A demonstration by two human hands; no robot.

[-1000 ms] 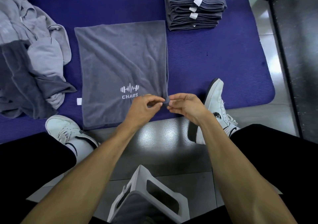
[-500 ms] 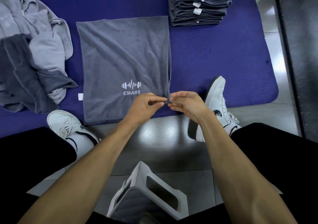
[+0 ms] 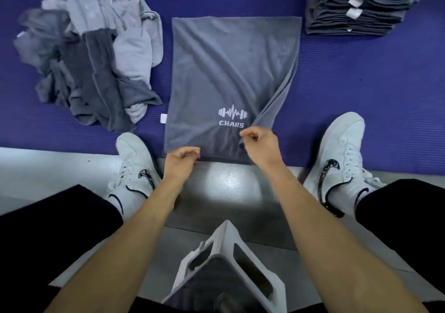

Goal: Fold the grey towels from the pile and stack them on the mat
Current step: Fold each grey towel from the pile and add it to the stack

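Observation:
A grey towel [image 3: 231, 72] with a white CHARS logo lies folded flat on the blue mat [image 3: 361, 84], its near edge over the mat's edge. My right hand [image 3: 260, 146] pinches the towel's near right corner and lifts it, pulling the right edge up off the mat. My left hand [image 3: 181, 162] sits at the near edge of the towel, left of centre, fingers curled on the hem. A loose pile of grey towels [image 3: 94, 55] lies at the left. A neat stack of folded grey towels [image 3: 358, 4] stands at the far right.
My two white shoes [image 3: 134, 166] [image 3: 342, 153] rest on either side of the towel at the mat's edge. A white plastic stool [image 3: 226, 271] stands between my legs on the grey tiled floor [image 3: 226, 192]. A white tag [image 3: 163, 118] sticks out at the towel's left edge.
My hands were together at the towel's near right corner; now the left hand has slid left along the near edge and the right hand has lifted the corner. The view shifted nearer.

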